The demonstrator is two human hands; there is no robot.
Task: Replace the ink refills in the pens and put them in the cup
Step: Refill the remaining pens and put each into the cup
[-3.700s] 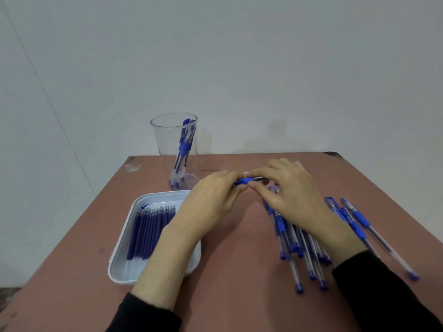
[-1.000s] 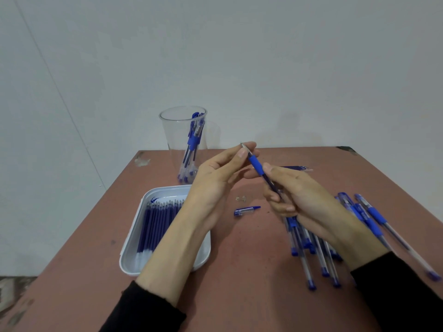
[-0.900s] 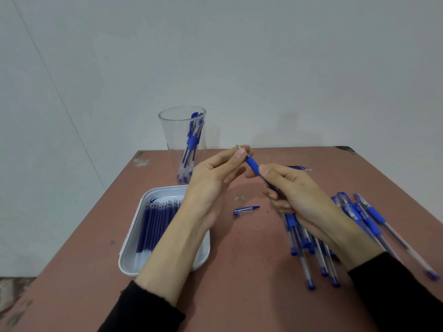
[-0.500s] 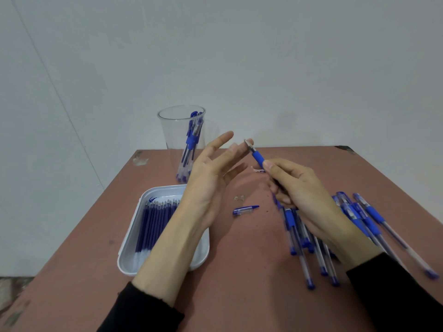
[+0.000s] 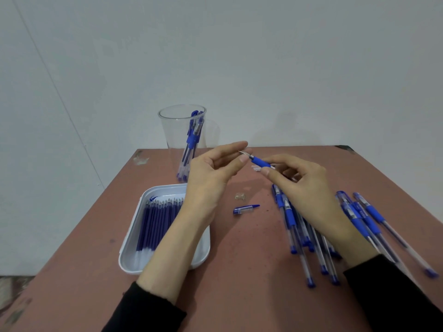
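Fingers (image 5: 287, 161) first: pinching the pen (image 5: 259, 161) by its blue grip with right hand (image 5: 304, 185) thumb and forefinger, up over the table (image 5: 239, 295), tip pointing toward the left hand (image 5: 208, 178). Curling left hand thumb and forefinger close round the metal tip, other fingers loosely bent; can't tell whether actually gripping or just shy of it. Reads like the tip-twisting stage, on or off hard to say.

Rest of it, big to small: brown table; white tray (image 5: 129, 259) front left holding a row of refills (image 5: 158, 221); clear cup (image 5: 177, 130) at the back with a few pens (image 5: 193, 138) standing inside; heap of pens (image 5: 297, 226) on the right, partly under the right wrist; loose cap (image 5: 245, 209) lying between tray and heap; tiny clear bit (image 5: 239, 196) just beyond the cap.

To do it well: lock the barrel steady in the right, roll only the tip with the left, line up the thread straight to dodge cross-threading, stop at snug. Don't forget that cap before dropping into the cup.
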